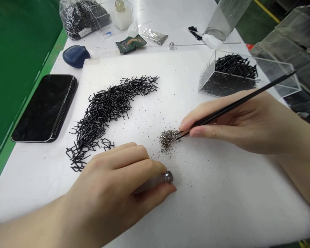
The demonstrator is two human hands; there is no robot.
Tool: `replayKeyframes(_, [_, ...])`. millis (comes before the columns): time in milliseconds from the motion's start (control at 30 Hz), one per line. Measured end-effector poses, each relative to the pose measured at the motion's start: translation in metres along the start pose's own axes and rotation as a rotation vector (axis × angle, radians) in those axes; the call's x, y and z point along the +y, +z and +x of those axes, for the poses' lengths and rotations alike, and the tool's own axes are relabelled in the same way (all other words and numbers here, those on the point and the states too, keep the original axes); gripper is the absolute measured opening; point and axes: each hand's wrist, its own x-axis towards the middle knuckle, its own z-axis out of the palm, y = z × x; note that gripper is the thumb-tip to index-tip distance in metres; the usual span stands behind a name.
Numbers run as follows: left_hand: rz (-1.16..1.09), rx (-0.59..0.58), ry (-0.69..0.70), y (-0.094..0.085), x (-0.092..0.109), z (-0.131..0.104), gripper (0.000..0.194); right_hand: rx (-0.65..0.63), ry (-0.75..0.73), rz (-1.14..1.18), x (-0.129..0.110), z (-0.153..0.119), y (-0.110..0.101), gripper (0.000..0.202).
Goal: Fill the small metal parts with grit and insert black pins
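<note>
My right hand (237, 120) grips black tweezers (232, 105), their tips at the right edge of a small heap of tiny metallic pieces (167, 139). Below that heap, my left hand (119, 179) pinches a small tool with a shiny metal end (168, 176); the rest of the tool is mostly hidden by my fingers. A curved pile of thin, bent black pieces (105, 106) lies on the white mat (209, 199), beyond my left hand. Dark specks are scattered between the pile and the heap.
A phone (45, 106) lies at the left, near a dark blue object (76, 56). An open clear box (208, 74) of black pieces stands behind my right hand. Farther back are a plastic bag (79, 19), a green packet (131, 43) and a clear cylinder (226, 17).
</note>
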Motion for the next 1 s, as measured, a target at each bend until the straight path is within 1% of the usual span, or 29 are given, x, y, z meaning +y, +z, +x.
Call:
replayKeyframes(133, [0.019, 0.001, 0.007, 0.002, 0.001, 0.005, 0.016, 0.001, 0.013, 0.007, 0.000, -0.001, 0.000, 0.009])
replayKeyframes(300, [-0.024, 0.000, 0.018, 0.003, -0.004, -0.004, 0.012, -0.010, 0.013, -0.007, 0.000, -0.002, 0.000, 0.008])
replayKeyframes(433, [-0.106, 0.035, 0.051, 0.002, -0.007, -0.011, 0.018, -0.005, 0.015, -0.003, -0.001, -0.001, 0.000, 0.007])
replayKeyframes(600, [-0.113, 0.050, 0.069, 0.004, -0.006, -0.013, 0.012, -0.001, 0.016, 0.021, -0.003, 0.000, 0.001, 0.006])
replayKeyframes(800, [-0.091, 0.117, 0.060, 0.003, -0.005, -0.012, 0.010, 0.000, 0.011, 0.021, 0.000, 0.001, -0.001, 0.007])
replayKeyframes(900, [-0.107, 0.083, 0.025, -0.003, -0.003, -0.008, 0.007, 0.007, -0.008, 0.025, 0.000, 0.000, -0.002, 0.007])
replayKeyframes(967, [-0.120, 0.076, 0.026, -0.005, -0.001, -0.006, 0.006, 0.016, -0.018, 0.040, -0.003, -0.001, -0.001, 0.005])
replayKeyframes(1000, [-0.126, 0.062, 0.036, -0.006, -0.001, -0.006, 0.009, 0.014, -0.016, 0.054, -0.005, -0.002, 0.000, 0.004])
